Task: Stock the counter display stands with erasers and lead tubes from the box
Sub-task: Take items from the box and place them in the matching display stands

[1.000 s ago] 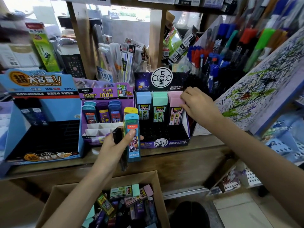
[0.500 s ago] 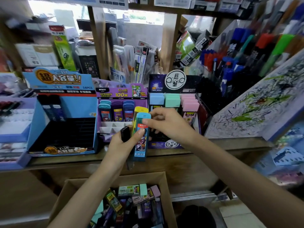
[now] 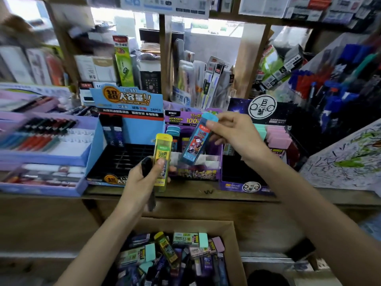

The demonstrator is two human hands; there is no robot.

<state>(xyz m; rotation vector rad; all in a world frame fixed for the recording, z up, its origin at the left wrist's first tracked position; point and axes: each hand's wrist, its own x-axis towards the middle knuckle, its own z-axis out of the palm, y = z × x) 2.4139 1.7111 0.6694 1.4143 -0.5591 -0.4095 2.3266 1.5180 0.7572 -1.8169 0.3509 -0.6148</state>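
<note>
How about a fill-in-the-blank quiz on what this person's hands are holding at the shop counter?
The right hand pinches the tilted tube, which is coloured ____.
The left hand grips a black tube and an upright tube coloured ____.
The blue stand holds only ____ dark tubes.
Pink erasers sit at the dark stand's ____ end.
Missing words: blue; yellow; two; right.

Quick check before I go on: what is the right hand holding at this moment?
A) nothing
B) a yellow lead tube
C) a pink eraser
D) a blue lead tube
D: the right hand pinches the blue lead tube near its cap, tilted above the purple stand, while the yellow lead tube sits in the left hand.
</note>
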